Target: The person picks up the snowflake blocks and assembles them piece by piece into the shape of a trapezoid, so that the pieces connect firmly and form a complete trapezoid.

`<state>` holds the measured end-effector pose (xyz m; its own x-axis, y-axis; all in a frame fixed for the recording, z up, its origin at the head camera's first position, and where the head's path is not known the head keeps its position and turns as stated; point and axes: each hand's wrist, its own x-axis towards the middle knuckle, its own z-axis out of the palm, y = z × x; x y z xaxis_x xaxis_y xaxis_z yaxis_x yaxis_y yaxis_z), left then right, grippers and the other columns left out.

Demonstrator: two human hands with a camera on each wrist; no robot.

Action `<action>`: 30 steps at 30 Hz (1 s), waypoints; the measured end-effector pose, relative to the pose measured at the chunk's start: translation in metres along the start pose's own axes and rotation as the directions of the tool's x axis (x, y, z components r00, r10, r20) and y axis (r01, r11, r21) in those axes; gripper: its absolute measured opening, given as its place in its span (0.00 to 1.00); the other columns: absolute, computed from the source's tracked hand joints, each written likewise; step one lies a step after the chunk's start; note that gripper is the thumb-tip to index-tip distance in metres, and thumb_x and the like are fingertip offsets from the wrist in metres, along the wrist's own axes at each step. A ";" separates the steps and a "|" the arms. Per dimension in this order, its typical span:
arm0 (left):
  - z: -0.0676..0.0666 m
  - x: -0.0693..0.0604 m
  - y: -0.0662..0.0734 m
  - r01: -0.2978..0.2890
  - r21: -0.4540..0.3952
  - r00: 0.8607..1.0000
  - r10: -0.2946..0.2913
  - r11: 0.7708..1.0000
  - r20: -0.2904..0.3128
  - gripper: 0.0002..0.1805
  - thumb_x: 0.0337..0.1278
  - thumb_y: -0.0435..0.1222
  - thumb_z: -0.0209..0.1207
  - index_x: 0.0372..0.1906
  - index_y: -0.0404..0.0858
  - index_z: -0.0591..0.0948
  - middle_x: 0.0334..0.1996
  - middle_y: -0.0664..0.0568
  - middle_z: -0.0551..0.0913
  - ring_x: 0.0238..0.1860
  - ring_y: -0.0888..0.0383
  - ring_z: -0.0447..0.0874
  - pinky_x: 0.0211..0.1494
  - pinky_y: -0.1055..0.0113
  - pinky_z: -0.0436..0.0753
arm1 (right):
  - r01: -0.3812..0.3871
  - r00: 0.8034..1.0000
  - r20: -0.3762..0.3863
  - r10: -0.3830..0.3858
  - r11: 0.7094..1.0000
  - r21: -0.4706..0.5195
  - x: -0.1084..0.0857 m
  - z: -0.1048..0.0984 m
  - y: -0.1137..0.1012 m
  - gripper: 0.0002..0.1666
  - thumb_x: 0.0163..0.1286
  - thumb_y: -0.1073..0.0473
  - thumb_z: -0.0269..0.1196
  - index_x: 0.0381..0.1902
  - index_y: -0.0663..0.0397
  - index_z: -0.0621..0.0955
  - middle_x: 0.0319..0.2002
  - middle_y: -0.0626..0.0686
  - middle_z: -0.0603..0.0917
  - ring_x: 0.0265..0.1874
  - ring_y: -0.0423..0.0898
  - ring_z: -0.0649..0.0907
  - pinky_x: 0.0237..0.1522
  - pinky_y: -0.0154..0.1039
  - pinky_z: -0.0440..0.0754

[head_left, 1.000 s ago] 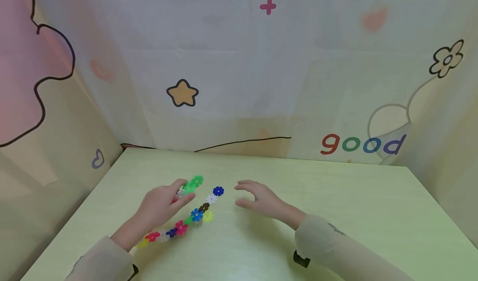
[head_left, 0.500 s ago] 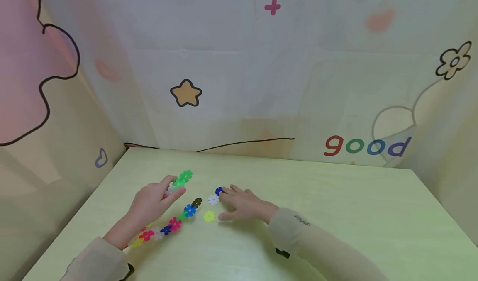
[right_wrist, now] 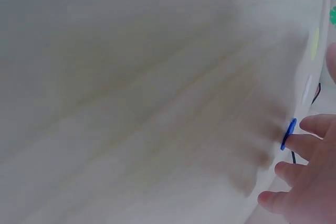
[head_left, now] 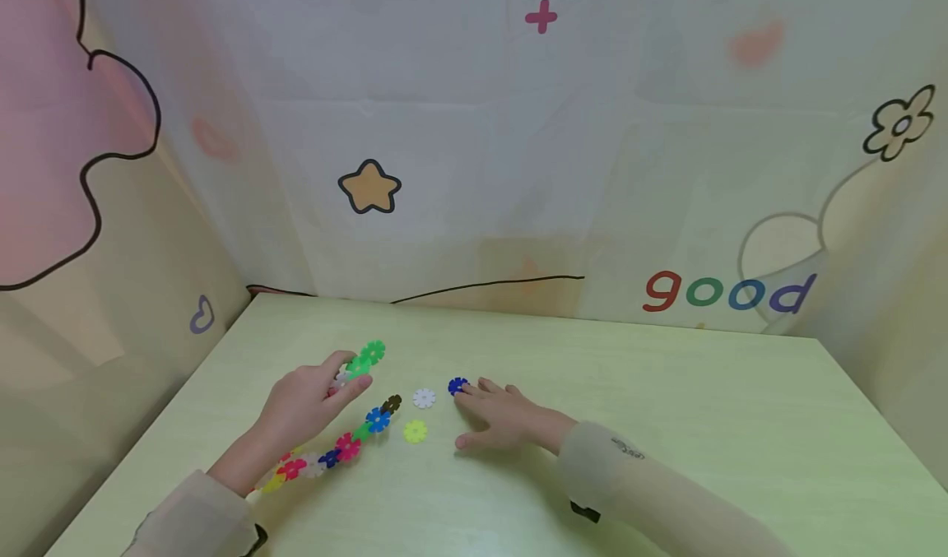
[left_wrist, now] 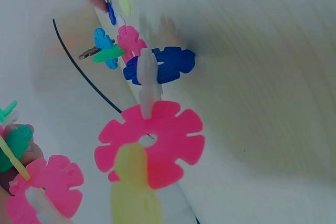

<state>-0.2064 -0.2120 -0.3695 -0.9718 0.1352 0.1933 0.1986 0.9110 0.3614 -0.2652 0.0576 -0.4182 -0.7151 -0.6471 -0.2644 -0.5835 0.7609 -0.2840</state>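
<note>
A chain of joined flower-shaped discs hangs from the left hand (head_left: 304, 401), whose thumb and fingers pinch it near its green end discs (head_left: 359, 365). Its other end reaches a brown disc (head_left: 392, 404), and a pink disc (left_wrist: 152, 142) of the chain looms large in the left wrist view. The right hand (head_left: 504, 417) is spread, palm down, with a fingertip on a loose dark blue disc (head_left: 457, 386); the right wrist view also has that blue disc (right_wrist: 289, 134) under a finger. Between the chain and the right hand lie a white disc (head_left: 424, 398) and a yellow disc (head_left: 415, 432).
The pale table (head_left: 666, 425) extends to the right of the hands. Behind it hangs a printed curtain (head_left: 459, 170) with a star and the word "good"; more curtain closes off both sides.
The right hand came left onto the blue disc, then moved back right with the disc sliding along, away from the white one. The left hand and chain shifted left, off the loose yellow disc.
</note>
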 end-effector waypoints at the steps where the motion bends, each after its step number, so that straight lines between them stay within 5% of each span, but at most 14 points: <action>1: 0.000 0.000 0.000 0.000 0.002 1.000 0.000 1.000 0.001 0.30 0.55 0.57 0.48 0.54 0.39 0.70 0.25 0.53 0.81 0.28 0.59 0.78 0.27 0.68 0.72 | 0.003 1.000 -0.005 -0.003 1.000 0.013 -0.003 0.000 0.002 0.45 0.58 0.32 0.51 0.67 0.47 0.56 0.68 0.50 0.55 0.68 0.55 0.49 0.63 0.59 0.46; 8: 0.000 0.002 0.002 -0.012 0.017 1.000 0.012 1.000 0.002 0.30 0.55 0.57 0.47 0.54 0.39 0.70 0.24 0.54 0.80 0.26 0.60 0.77 0.26 0.69 0.71 | 0.022 0.997 -0.074 -0.016 0.997 0.077 -0.015 -0.008 0.013 0.37 0.58 0.41 0.57 0.61 0.53 0.66 0.60 0.52 0.70 0.61 0.52 0.66 0.61 0.50 0.62; 13: 0.000 0.004 0.005 -0.026 0.021 1.000 0.026 0.999 0.011 0.31 0.55 0.58 0.47 0.54 0.39 0.70 0.24 0.54 0.81 0.27 0.60 0.78 0.29 0.67 0.73 | 0.037 0.981 -0.196 0.004 0.978 0.205 -0.011 -0.014 0.019 0.24 0.57 0.57 0.62 0.52 0.57 0.75 0.43 0.56 0.79 0.42 0.48 0.77 0.45 0.43 0.74; 18: 0.000 0.004 0.008 -0.029 0.008 0.999 0.028 1.000 0.046 0.33 0.54 0.60 0.46 0.55 0.39 0.69 0.20 0.57 0.77 0.23 0.63 0.73 0.27 0.70 0.70 | -0.030 0.971 -0.215 0.101 0.950 0.311 -0.003 -0.014 0.027 0.20 0.55 0.63 0.63 0.48 0.53 0.78 0.35 0.53 0.75 0.33 0.45 0.73 0.32 0.37 0.70; 30: -0.002 0.003 0.010 -0.034 0.029 0.997 0.032 0.999 0.064 0.33 0.54 0.59 0.46 0.55 0.39 0.70 0.22 0.56 0.78 0.26 0.62 0.75 0.30 0.68 0.73 | -0.092 0.978 -0.154 0.142 0.952 0.293 0.013 -0.004 0.035 0.17 0.52 0.56 0.66 0.43 0.45 0.81 0.33 0.49 0.72 0.36 0.44 0.73 0.35 0.37 0.67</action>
<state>-0.2075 -0.2032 -0.3637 -0.9711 0.1885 0.1461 0.2273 0.9167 0.3285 -0.2967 0.0759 -0.4279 -0.8412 -0.5175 -0.1569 -0.3769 0.7692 -0.5161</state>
